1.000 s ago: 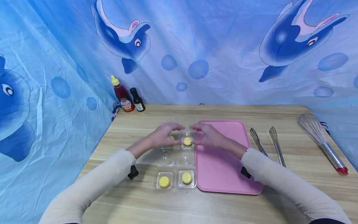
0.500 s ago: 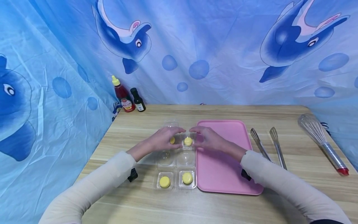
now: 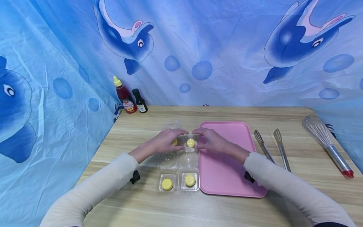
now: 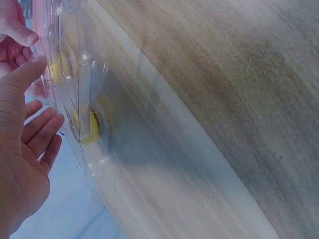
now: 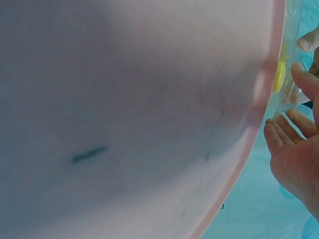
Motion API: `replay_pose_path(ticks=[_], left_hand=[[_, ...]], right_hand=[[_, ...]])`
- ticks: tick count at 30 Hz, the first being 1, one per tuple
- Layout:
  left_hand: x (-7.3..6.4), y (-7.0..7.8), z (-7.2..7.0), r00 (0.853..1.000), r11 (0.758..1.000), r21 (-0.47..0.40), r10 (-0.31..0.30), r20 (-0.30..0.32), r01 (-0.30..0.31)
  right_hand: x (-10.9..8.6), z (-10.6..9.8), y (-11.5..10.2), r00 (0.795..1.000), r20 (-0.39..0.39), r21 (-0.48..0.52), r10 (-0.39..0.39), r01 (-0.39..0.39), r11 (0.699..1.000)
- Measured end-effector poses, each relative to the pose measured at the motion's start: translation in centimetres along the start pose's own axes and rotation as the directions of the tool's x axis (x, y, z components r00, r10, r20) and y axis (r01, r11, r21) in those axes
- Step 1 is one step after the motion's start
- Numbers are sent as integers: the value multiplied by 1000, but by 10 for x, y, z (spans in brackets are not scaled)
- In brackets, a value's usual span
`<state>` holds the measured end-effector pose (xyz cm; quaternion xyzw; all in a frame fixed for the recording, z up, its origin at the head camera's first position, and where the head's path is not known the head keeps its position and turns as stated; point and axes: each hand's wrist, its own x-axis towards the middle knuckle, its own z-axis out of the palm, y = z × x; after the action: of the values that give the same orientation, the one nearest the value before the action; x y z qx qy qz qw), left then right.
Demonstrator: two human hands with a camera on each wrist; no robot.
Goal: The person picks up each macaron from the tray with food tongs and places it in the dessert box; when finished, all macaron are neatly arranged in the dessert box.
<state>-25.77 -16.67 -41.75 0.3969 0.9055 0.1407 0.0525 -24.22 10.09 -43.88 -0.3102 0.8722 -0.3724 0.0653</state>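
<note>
A clear plastic box with a round yellow cake, like a macaron, stands between the two hands in the far row. My left hand holds its left side, thumb at the near edge and fingers at the far edge. From the right, my right hand holds it the same way. In the left wrist view the thumb touches the clear plastic; in the right wrist view the fingers reach its edge. A second far box, partly hidden by the left hand, holds another yellow cake.
Two nearer boxes hold yellow cakes, their domed lids folded back. Right of them lies a pink tray. Two metal tongs-like utensils and a whisk lie farther right. A sauce bottle and dark bottle stand back left.
Both hands stay around the same box and shift only slightly. The far left box's raised lid shows more clearly behind the left hand now.
</note>
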Motion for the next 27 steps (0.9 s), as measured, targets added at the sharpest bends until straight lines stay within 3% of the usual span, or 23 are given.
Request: replay_pose_path(ticks=[27], left_hand=[[2,3,-5,1000,1000,20,20,5,-20]], right_hand=[[-2,-3,0,1000,-11,-22,-29,28,999]])
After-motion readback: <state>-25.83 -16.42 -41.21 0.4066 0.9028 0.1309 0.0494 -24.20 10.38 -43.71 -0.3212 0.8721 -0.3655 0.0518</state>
